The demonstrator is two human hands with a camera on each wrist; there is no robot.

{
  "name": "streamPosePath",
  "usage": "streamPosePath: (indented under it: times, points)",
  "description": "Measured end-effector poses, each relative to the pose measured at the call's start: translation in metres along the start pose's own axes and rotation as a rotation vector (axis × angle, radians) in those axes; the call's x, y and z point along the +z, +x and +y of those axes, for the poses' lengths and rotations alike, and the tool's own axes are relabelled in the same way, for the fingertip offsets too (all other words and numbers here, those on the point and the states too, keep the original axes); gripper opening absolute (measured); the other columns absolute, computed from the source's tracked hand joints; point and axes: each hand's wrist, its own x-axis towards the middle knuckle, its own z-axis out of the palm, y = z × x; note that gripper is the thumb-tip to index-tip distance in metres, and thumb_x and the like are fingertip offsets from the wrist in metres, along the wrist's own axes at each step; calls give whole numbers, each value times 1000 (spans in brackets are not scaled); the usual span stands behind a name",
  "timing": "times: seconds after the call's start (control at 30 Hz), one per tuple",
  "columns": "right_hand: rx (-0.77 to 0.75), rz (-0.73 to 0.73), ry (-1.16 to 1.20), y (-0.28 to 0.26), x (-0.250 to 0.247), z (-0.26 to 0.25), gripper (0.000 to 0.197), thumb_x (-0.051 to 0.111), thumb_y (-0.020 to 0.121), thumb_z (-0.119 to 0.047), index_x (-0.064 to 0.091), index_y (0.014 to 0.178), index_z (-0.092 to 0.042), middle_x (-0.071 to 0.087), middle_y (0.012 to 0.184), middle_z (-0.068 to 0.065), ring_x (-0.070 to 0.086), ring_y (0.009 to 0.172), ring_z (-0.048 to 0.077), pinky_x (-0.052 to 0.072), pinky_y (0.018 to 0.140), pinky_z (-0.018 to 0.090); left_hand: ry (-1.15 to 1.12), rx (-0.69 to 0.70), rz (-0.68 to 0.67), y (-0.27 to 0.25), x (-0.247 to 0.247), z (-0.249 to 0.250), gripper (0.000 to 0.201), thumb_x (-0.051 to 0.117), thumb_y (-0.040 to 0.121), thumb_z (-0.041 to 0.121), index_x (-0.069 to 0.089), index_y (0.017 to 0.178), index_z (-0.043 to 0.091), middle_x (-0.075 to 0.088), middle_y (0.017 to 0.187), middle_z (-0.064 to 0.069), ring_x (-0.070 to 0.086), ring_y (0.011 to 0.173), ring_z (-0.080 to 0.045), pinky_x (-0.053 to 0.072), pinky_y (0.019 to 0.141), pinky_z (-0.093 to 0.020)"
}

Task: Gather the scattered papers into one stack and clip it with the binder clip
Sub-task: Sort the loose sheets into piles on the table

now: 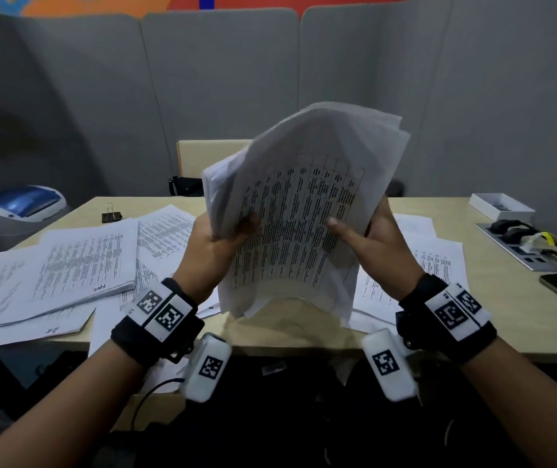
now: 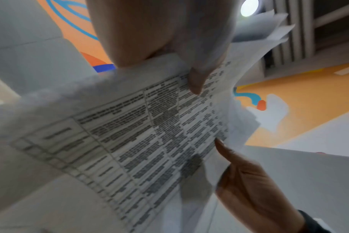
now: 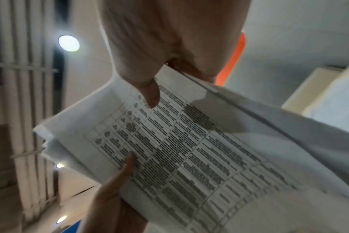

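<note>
Paper bundle [image 1: 304,211] was up in the air above the desk [image 1: 290,329], edges uneven, looked unaligned but blurry. Left hand [image 1: 218,244] gripped its left edge, right hand [image 1: 376,238] its right. More sheets [image 1: 84,265] lay scattered on the desk; binder clip [image 1: 111,216] sat far left, untouched

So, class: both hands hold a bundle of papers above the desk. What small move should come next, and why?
Probably tap the held bundle edge-down on the desk to square it. Its sheets fan unevenly at the top, the left hand and right hand grip its sides, and more loose papers and the binder clip wait.
</note>
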Motion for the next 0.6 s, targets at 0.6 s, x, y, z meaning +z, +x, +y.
streamPosePath:
  times: [0.6]
  points:
    - [192,-39,-46,-9,10,31,35,75,84,-38,67,115,-24,75,109,-5,71,102,13,57,92,39,-103,-197,-27,-10,10,-23,39,65,89,23,60,125,9,70,117,-7,68,107,-23,56,92,-43]
